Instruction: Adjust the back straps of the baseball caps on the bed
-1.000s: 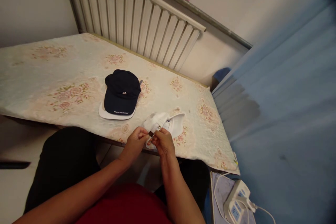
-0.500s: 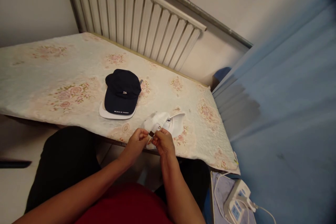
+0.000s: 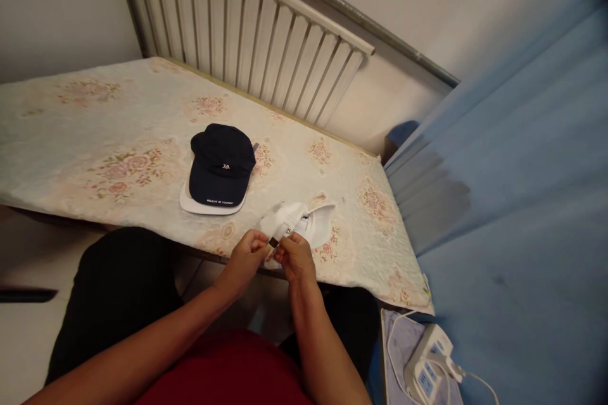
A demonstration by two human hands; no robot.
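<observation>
A white baseball cap [image 3: 281,218] lies at the table's front edge, its brim pointing right. My left hand [image 3: 247,258] pinches the cap's back strap close to a small dark buckle [image 3: 273,242]. On the other side of that buckle, the fingers of my right hand [image 3: 297,255] are closed on the same strap. The strap's end is partly hidden by my fingers. Farther left rests a navy cap [image 3: 221,161] with small white lettering on its brim, stacked over another cap whose white brim [image 3: 209,209] pokes out beneath.
A floral cloth [image 3: 133,164] covers the table. Behind it stands a white radiator [image 3: 266,44]. A blue curtain [image 3: 513,171] hangs along the right side. At the lower right, a white power strip [image 3: 427,367] with plugged-in cables sits on a smaller surface.
Both hands stay at the white cap's strap, with only a slight shift of the fingers around the buckle. The caps on the left have not moved.
</observation>
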